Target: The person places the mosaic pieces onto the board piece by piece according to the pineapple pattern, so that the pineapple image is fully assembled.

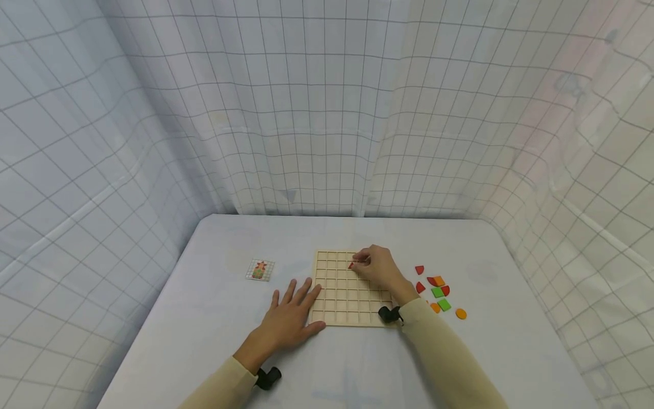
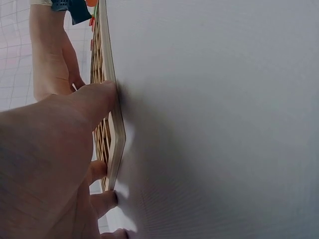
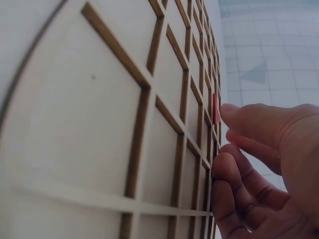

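Flat red piece (image 3: 216, 109) is pinched by right hand (image 1: 379, 268); could get mis-seated if pale wooden grid board (image 1: 337, 305) gets nudged by outspread left hand (image 1: 288, 322).

White tabletop (image 1: 225, 238) over there's got a wooden grid board (image 1: 337, 295) approx. mid, a small pic card (image 1: 259, 270) apart from it on the person's L, & to the R scattered flat pcs: red pcs (image 1: 419, 270), green squares (image 1: 444, 305), orange pcs (image 1: 461, 313) incl. a disc.
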Tool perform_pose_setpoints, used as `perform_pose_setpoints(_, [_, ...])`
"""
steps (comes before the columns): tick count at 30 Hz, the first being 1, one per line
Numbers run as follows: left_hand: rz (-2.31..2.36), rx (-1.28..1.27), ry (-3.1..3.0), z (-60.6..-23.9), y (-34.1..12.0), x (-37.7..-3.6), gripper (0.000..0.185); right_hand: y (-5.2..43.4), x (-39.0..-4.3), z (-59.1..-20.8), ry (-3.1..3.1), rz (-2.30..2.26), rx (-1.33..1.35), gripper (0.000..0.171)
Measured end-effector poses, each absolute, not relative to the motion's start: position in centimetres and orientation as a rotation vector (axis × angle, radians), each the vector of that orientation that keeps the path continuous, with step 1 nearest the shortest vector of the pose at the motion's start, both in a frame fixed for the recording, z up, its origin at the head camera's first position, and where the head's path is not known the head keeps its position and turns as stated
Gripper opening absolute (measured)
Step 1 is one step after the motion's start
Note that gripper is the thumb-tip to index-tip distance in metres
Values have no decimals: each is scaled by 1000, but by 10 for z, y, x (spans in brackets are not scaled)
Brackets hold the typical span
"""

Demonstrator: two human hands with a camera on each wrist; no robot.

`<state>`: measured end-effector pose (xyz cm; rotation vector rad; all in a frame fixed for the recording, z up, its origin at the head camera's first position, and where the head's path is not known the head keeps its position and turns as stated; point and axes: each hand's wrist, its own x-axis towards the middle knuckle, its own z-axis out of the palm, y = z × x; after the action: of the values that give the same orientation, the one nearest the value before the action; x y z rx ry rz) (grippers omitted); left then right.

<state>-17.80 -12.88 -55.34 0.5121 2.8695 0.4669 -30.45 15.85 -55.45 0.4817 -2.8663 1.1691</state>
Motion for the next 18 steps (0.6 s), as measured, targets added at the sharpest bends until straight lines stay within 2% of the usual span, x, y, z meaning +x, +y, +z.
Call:
perform_pose_setpoints(10, [451,508,2881,-555,-128,-177,94,189,-293,-553,-2725,1178,567,23])
perform_pose_setpoints(18, [455,509,2881,-557,-129,-178,94,213,-269,-545,-2693,1007,466,15])
